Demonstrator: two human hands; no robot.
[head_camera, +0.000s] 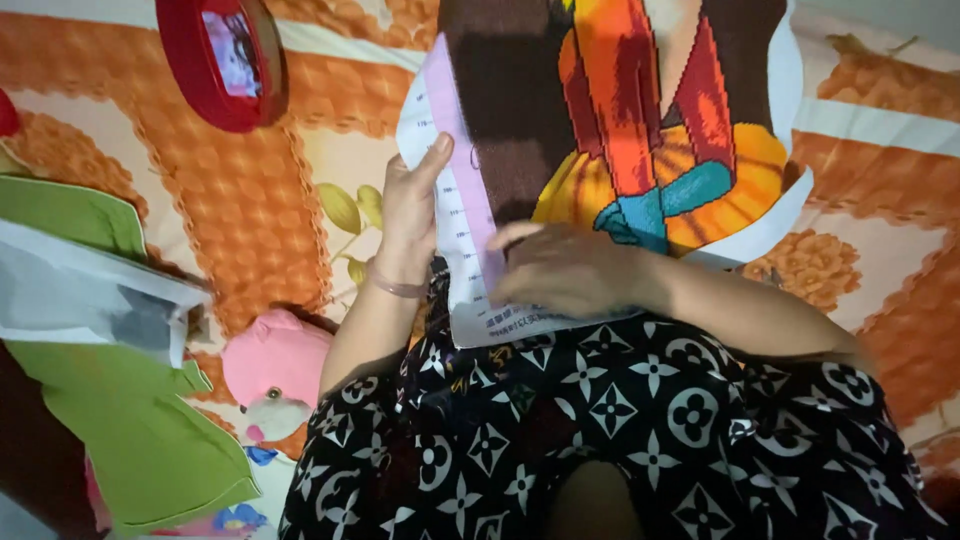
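A large canvas sheet (640, 130) with a colourful pixel picture in brown, orange, red and teal rests against my lap and the bed. My left hand (412, 205) grips its left white margin, thumb on the front, with a thin bracelet on the wrist. My right hand (565, 265) lies flat on the sheet's lower part, fingers pressed near the pink strip by the edge. My lap is covered by a black cloth with white flower shapes (640, 430).
An orange and cream patterned bedsheet (240, 200) lies under everything. A red round box (225, 60) sits at the top left. A pink soft toy (275, 370) lies beside my left knee. Green fabric (130, 420) and a white plastic bag (80, 290) are at the left.
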